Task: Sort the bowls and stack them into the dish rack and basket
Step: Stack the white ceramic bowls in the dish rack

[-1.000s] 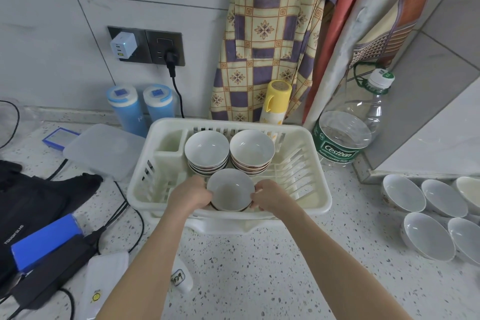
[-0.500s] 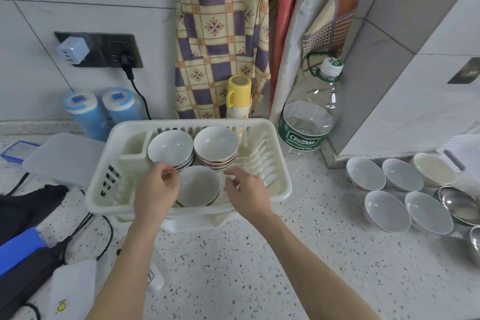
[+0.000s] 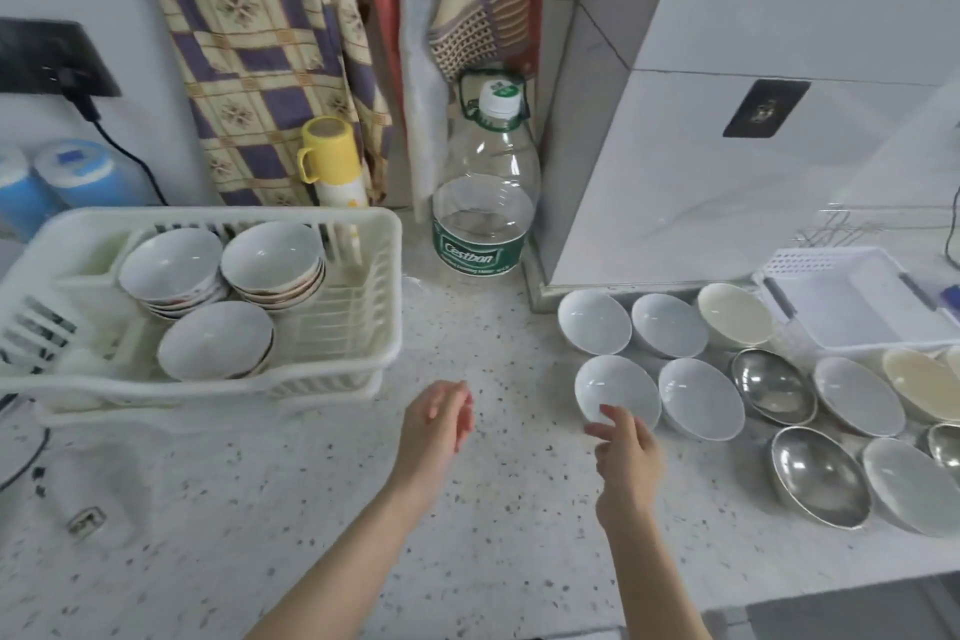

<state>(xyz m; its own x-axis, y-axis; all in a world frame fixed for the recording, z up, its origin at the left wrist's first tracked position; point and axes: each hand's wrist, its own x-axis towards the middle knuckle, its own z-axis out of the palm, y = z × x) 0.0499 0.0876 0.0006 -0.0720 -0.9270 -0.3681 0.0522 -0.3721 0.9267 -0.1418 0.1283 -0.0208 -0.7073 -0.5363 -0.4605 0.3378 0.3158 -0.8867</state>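
While both hands hang empty above the speckled pale countertop (image 3: 467, 525), the right hand (image 3: 626, 463) reaches toward the nearest white ceramic bowl (image 3: 615, 392) at the left end of the near row, its extended fingertips (image 3: 605, 413) at that bowl's near rim; whether they touch it cannot be told. The left hand (image 3: 436, 418) floats loosely open between rack and bowls, holding nothing, probably readied to assist a two-handed lift.

At left stands the white plastic slatted dish rack (image 3: 358, 327). Within it are two short stacks of white bowls with dark-banded exteriors (image 3: 272, 257), side by side at the far end, and a third such bowl (image 3: 215, 340) near them at the front. Grouping like with like suggests the sorting is by type.

At right, well apart from the rack, unsorted bowls lie rim-up on the countertop: plain white ones, cream-coloured ones (image 3: 735, 314) and shiny steel ones (image 3: 774, 385). Being laid out singly leaves each rim open to a grasp. Beyond them, at the far right, sits the shallow white plastic basket (image 3: 852, 301), seemingly empty, plausibly the destination for another class.

A clear plastic water bottle with green label (image 3: 485, 208) stands against the far wall between the two groups, clear of the hands' path.

Judged from this layout, the task is partly complete; many bowls remain.
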